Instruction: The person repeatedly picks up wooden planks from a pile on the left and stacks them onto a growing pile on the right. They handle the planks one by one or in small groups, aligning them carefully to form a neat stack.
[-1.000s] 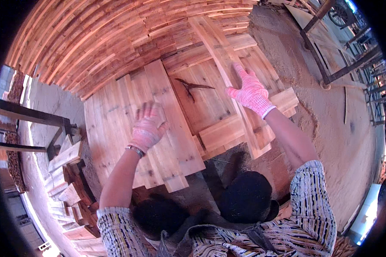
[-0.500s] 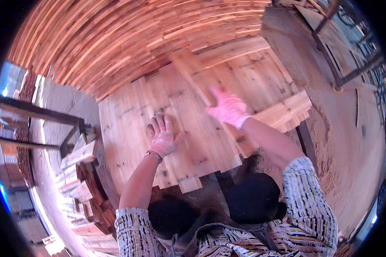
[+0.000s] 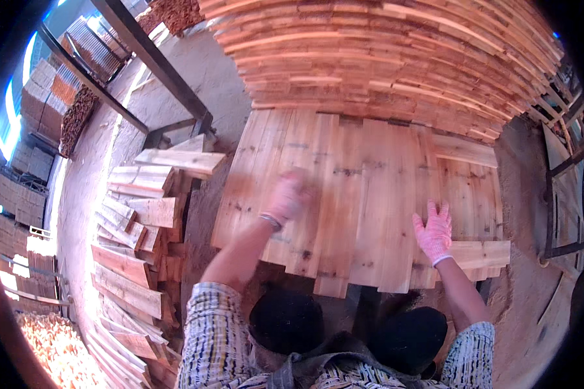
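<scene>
My right hand, in a pink-palmed work glove, lies on the boards with its fingers stretched and holds nothing. Under and around it, wooden boards lie edge to edge in a flat layer, with uneven near ends and dark knots. My left hand, also gloved, is over the left part of this layer; motion smears its fingers. Beside my right hand a short board lies crosswise on the right near corner. Another crosswise board is at the far right of the layer.
A tall stack of thin boards rises behind the layer. To the left stands a pile of loose planks, with a dark metal frame beyond. Another frame stands at the right edge. Dusty floor lies on both sides.
The view has swung left, showing more of the plank pile. The board under my right hand, slanted and blurred before, now lies in line with the others. My left hand has become blurred.
</scene>
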Demonstrator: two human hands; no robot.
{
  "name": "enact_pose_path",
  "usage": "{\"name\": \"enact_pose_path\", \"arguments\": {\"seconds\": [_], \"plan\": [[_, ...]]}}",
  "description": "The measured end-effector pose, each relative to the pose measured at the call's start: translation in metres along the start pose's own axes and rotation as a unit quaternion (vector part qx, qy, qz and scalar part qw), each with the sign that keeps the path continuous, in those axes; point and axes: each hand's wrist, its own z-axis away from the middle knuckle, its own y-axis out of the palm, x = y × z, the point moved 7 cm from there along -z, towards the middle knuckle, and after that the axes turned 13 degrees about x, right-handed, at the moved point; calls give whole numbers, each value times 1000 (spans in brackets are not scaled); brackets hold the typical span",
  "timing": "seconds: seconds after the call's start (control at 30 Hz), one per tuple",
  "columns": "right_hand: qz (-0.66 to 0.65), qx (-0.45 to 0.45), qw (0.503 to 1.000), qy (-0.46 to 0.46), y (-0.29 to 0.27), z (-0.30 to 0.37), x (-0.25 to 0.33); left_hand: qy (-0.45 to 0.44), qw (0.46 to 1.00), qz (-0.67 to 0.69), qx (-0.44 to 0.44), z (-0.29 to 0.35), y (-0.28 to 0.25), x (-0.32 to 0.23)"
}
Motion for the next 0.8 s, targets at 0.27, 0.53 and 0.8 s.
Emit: {"name": "enact_pose_path", "arguments": {"seconds": [0.27,0.53,0.8], "plan": [[-81,-12,996,26,18,-62,-45,-287,947,104,-103,76,-70,175],[-34,-6,999,17,17,-82,-43,-272,940,190,-78,89,-72,136],[16,9,999,43,33,-89,-57,-326,913,233,-75,77,-57,160]]}}
